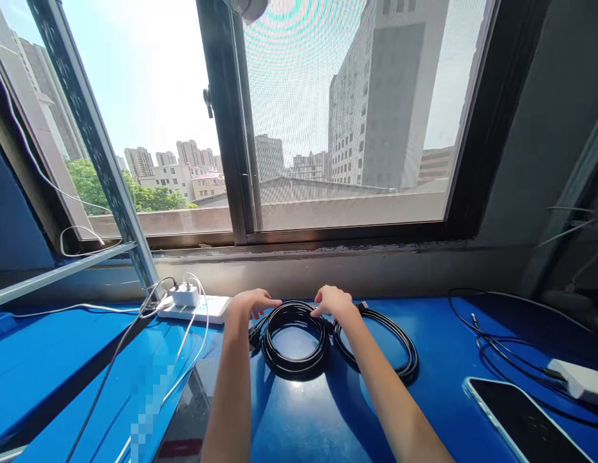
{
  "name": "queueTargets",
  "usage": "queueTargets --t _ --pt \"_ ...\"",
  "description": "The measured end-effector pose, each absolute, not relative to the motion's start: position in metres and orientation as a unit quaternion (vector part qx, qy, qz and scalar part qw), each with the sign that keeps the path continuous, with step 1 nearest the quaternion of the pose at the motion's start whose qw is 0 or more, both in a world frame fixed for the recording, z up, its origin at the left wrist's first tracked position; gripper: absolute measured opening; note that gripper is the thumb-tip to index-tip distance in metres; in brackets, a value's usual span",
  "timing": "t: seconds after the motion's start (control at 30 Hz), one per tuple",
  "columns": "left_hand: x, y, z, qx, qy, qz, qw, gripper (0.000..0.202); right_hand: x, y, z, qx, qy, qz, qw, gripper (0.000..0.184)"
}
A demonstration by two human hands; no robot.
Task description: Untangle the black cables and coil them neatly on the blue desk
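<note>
Beneath a window (289, 96), on the blue tabletop (443, 379), half-curled hands (334, 300) touch a black cable coil (296, 369); grip unclear.

A dark-framed window (230, 141) spans the upper frame, letting in bright daylight; outside, a tall grey building (395, 109) rises right of centre, green trees (159, 198) at left. A metal post (94, 119) slants down the left. Grey wall (518, 180) fills the upper right; the blue counter (438, 354) below gleams.

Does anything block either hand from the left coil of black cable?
Nothing visible does: the left hand and the right hand are at the far side of the left coil. The second coil lies to its right, partly hidden by the right forearm.
</note>
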State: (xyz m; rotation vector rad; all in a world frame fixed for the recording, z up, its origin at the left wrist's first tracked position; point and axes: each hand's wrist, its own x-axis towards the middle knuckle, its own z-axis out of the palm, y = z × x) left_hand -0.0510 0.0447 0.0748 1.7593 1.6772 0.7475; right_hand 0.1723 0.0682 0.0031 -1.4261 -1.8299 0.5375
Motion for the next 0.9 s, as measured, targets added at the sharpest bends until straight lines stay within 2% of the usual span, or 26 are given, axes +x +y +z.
queueTargets --t 0.03,0.23,0.43,0.67,0.73,0.83,0.9 --pt "-0.051 0.043 0.080 0.663 0.631 0.250 0.315 0.024 0.175 0.065 0.007 -0.557 -0.714 0.209 0.370 0.031" --pt "-0.044 0.039 0.098 0.690 0.581 0.318 0.293 0.021 0.208 0.053 0.026 -0.617 -0.677 0.180 0.358 0.021" --pt "-0.036 0.054 0.065 0.674 0.653 0.193 0.287 0.031 0.254 0.054 0.017 -0.715 -0.599 0.152 0.328 0.024" --pt "-0.033 0.067 0.039 0.679 0.662 0.195 0.252 0.033 0.278 0.034 0.006 -0.791 -0.513 0.197 0.267 0.031" --pt "-0.030 0.068 0.036 0.681 0.665 0.193 0.240 0.033 0.275 0.028 0.009 -0.798 -0.509 0.209 0.246 0.028" --pt "-0.025 0.069 0.035 0.689 0.666 0.175 0.226 0.030 0.266 0.021 0.016 -0.804 -0.506 0.223 0.218 0.008" --pt "-0.022 0.069 0.035 0.701 0.666 0.142 0.209 0.027 0.259 0.019 0.022 -0.816 -0.487 0.239 0.202 0.019"
